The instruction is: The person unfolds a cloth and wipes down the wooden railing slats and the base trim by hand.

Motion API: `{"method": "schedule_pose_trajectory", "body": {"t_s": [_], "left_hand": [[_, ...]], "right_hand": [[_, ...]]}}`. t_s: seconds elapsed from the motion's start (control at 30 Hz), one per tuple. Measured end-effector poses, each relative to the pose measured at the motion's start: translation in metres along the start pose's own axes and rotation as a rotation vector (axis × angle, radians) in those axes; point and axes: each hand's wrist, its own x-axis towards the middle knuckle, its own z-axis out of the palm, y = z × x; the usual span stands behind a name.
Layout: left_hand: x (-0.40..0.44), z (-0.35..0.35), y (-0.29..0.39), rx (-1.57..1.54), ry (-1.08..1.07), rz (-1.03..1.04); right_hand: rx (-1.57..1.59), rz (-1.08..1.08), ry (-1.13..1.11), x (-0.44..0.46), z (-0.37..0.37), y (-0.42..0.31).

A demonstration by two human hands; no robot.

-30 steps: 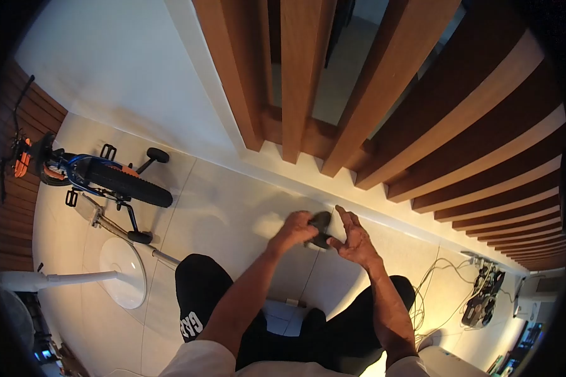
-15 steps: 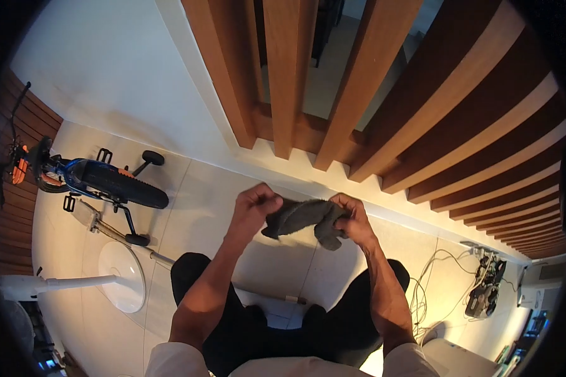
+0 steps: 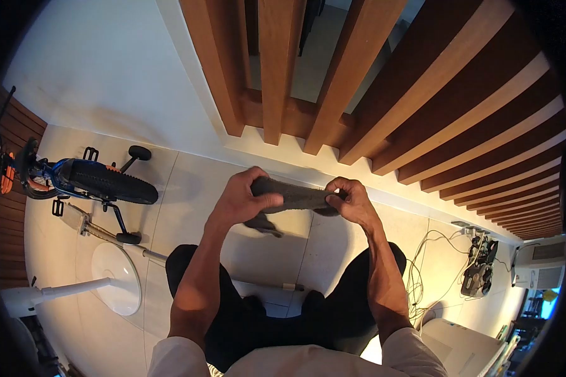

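Left hand (image 3: 240, 198) pinches one end of the dark cloth (image 3: 294, 196), right hand (image 3: 352, 201) the other; it spans between both grips, over the floor (image 3: 198, 188) near its edge by the slats (image 3: 346, 75), loose flap dangling beneath the left.

Warm light is washing the floor (image 3: 333, 251) toward its right edge; shadow is falling below the cloth (image 3: 292, 196); distortion is curving the slats (image 3: 280, 69).

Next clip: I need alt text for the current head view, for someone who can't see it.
A dark cloth is held between a person's left hand and right hand, above a pale tiled floor. A small bicycle with training wheels is at picture left; wooden slats fill the upper right.
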Motion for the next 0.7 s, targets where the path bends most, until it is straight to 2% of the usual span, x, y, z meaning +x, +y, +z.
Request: {"method": "schedule_pose_trajectory", "body": {"t_s": [0.07, 0.1, 0.13, 0.17, 0.2, 0.23, 0.3, 0.33, 0.37, 0.4, 0.47, 0.5, 0.53, 0.57, 0.6, 0.63, 0.67, 0.7], "left_hand": [[-0.004, -0.01, -0.003, 0.416, -0.197, -0.077], [-0.003, -0.015, -0.003, 0.418, -0.201, -0.072], [-0.001, -0.021, -0.002, 0.506, -0.346, -0.093], [0.0, -0.026, -0.001, 0.594, -0.489, -0.115], [0.001, -0.03, 0.001, 0.486, -0.474, -0.201], [0.0, -0.028, 0.003, 0.488, -0.472, -0.198], [-0.005, -0.017, 0.012, -0.571, 0.002, -0.261], [0.001, -0.022, -0.017, -0.634, -0.08, -0.292], [0.005, -0.014, -0.034, -0.632, -0.083, -0.284], [0.004, -0.005, -0.047, -0.631, -0.035, -0.375], [0.0, 0.003, -0.056, -0.672, -0.012, -0.51], [0.003, 0.009, -0.065, -0.56, 0.142, -0.561], [0.001, 0.006, -0.076, -0.434, 0.155, -0.586], [-0.001, 0.004, -0.051, -0.307, 0.167, -0.612], [-0.002, 0.004, -0.041, -0.306, 0.17, -0.617], [-0.002, 0.003, -0.034, -0.311, 0.124, -0.507], [-0.002, 0.003, -0.027, -0.314, 0.075, -0.396], [-0.004, 0.004, -0.022, -0.312, 0.071, -0.398]], "right_hand": [[-0.101, 0.065, -0.012, -0.002, -0.004, -0.001], [-0.009, 0.035, -0.113, -0.001, -0.007, 0.001], [0.082, 0.003, -0.214, -0.002, -0.01, 0.001], [0.081, 0.0, -0.209, -0.004, -0.011, 0.0], [0.463, -0.097, -0.149, -0.007, -0.011, -0.003], [0.845, -0.194, -0.086, -0.009, -0.011, -0.006], [1.417, -0.021, 0.074, -0.005, 0.001, -0.023], [1.462, 0.16, -0.053, 0.003, 0.003, 0.015], [1.491, 0.337, -0.187, 0.013, 0.005, 0.049], [1.497, 0.485, -0.053, 0.002, 0.02, -0.003], [1.428, 0.31, -0.142, -0.002, 0.028, 0.012], [1.42, 0.197, -0.222, 0.0, 0.026, 0.018], [1.417, 0.201, -0.224, 0.001, 0.024, 0.024], [1.224, 0.164, -0.155, -0.001, 0.02, 0.012], [1.032, 0.125, -0.089, -0.001, 0.018, 0.005], [1.036, 0.128, -0.092, 0.004, 0.017, 0.01], [0.893, 0.193, -0.036, 0.01, 0.015, 0.015], [0.748, 0.256, 0.021, 0.013, 0.013, 0.018]]}}
